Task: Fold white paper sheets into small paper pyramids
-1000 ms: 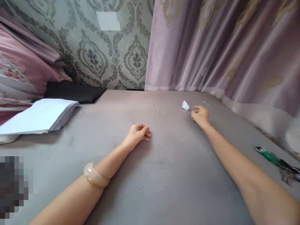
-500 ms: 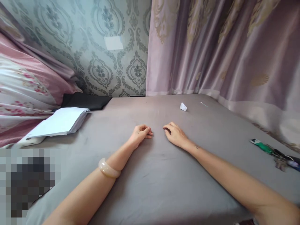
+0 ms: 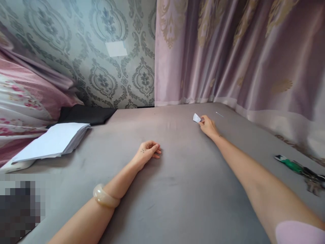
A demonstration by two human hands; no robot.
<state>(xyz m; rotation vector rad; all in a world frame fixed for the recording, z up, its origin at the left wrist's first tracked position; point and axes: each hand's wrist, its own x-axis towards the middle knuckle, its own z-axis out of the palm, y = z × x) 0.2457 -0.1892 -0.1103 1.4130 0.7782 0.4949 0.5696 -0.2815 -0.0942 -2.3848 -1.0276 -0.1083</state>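
Left hand [image 3: 149,151] loosely curled, right hand [image 3: 205,124] extended forward.

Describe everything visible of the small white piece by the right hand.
The small white piece looks like folded paper, angular, with a pale, matte face; no markings can be made out. It sits tilted near the far side of the grey cloth surface. The right hand's fingertips meet its right edge; whether they grip it is unclear.

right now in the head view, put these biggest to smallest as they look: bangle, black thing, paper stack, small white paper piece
1. Paper stack
2. Black thing, partly hidden
3. Bangle
4. Small white paper piece
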